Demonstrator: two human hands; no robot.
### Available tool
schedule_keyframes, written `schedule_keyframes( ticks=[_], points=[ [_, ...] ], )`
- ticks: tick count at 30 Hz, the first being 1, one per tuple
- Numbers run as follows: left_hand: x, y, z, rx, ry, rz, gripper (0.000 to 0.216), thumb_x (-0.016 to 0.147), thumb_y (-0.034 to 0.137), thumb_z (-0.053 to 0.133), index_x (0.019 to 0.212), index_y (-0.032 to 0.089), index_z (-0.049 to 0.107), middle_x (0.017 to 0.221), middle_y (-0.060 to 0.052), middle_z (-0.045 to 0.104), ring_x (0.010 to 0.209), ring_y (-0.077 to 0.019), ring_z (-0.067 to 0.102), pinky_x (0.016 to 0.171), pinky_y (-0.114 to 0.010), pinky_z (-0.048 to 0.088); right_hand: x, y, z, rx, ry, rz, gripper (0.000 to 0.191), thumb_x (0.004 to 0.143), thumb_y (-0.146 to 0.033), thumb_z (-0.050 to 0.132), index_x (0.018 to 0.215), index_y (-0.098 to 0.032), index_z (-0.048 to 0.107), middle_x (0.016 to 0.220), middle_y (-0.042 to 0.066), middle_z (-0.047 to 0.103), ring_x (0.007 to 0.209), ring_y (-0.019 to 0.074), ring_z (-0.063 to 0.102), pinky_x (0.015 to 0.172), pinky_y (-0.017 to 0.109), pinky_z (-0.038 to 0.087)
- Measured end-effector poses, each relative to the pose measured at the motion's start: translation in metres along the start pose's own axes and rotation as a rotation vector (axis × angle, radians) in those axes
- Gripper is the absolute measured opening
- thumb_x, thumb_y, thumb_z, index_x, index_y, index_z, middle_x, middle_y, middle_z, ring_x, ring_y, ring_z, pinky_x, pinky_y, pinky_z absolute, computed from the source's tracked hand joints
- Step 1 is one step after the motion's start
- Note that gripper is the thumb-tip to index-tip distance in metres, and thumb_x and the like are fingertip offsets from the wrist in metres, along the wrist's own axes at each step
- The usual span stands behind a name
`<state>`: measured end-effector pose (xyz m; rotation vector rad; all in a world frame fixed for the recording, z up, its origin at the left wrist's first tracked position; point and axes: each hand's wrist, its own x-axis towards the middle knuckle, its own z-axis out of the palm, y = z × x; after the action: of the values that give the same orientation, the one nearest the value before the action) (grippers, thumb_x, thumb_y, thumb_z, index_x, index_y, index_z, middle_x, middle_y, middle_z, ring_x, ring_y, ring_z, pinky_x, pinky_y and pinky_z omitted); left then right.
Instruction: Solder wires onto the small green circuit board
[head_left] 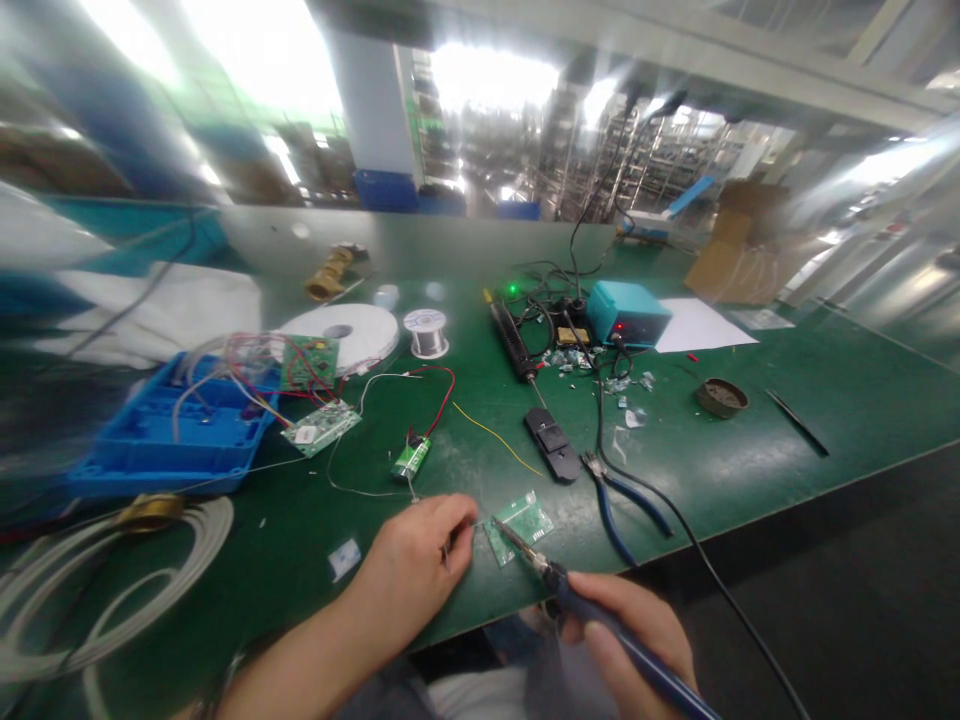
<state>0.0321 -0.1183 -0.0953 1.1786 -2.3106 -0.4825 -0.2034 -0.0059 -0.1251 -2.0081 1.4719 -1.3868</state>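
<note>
A small green circuit board lies on the green mat near the table's front edge. My right hand grips a blue-handled soldering iron like a pen, its tip resting on the board. My left hand is closed in a pinch just left of the board, holding a thin wire I can barely make out. Behind it lie a small green battery with red and black leads and a loose yellow wire.
A blue plastic case with wired circuit boards sits at left, white cable coils in front. Solder spool, blue soldering station, iron stand, blue pliers, round tin and tweezers lie behind and right.
</note>
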Motion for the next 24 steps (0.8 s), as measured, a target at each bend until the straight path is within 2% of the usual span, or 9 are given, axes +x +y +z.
schedule_keyframes(
  ticks=[4, 7, 24],
  points=[
    [-0.0003, 0.0, -0.0008, -0.05, -0.016, 0.021, 0.015, 0.084, 0.01, 0.049, 0.083, 0.02, 0.06, 0.081, 0.0, 0.06, 0.077, -0.0136, 0.056, 0.072, -0.025, 0.042, -0.0018, 0.0012, 0.0005, -0.013, 0.016, -0.022, 0.031, 0.084, -0.029, 0.056, 0.115, -0.025, 0.058, 0.078, 0.0, 0.07, 0.077, 0.0177, 0.067, 0.076, 0.029, 0.056],
    [0.0002, -0.0004, -0.0006, -0.089, -0.01, 0.027, 0.015, 0.084, 0.01, 0.049, 0.083, 0.02, 0.06, 0.084, 0.0, 0.06, 0.079, -0.0131, 0.056, 0.075, -0.024, 0.043, -0.0031, 0.0004, -0.0003, -0.05, 0.0, -0.003, 0.032, 0.084, -0.029, 0.057, 0.116, -0.025, 0.058, 0.084, 0.001, 0.07, 0.083, 0.0183, 0.066, 0.079, 0.029, 0.055],
    [0.0059, 0.0003, 0.0017, -0.021, -0.049, 0.066, 0.017, 0.084, 0.01, 0.048, 0.079, 0.019, 0.062, 0.08, -0.002, 0.058, 0.078, -0.0147, 0.055, 0.073, -0.025, 0.043, -0.0055, 0.0002, 0.0, -0.088, -0.045, 0.028, 0.033, 0.084, -0.032, 0.057, 0.116, -0.027, 0.058, 0.098, 0.003, 0.068, 0.092, 0.0207, 0.064, 0.08, 0.033, 0.055]
  ],
)
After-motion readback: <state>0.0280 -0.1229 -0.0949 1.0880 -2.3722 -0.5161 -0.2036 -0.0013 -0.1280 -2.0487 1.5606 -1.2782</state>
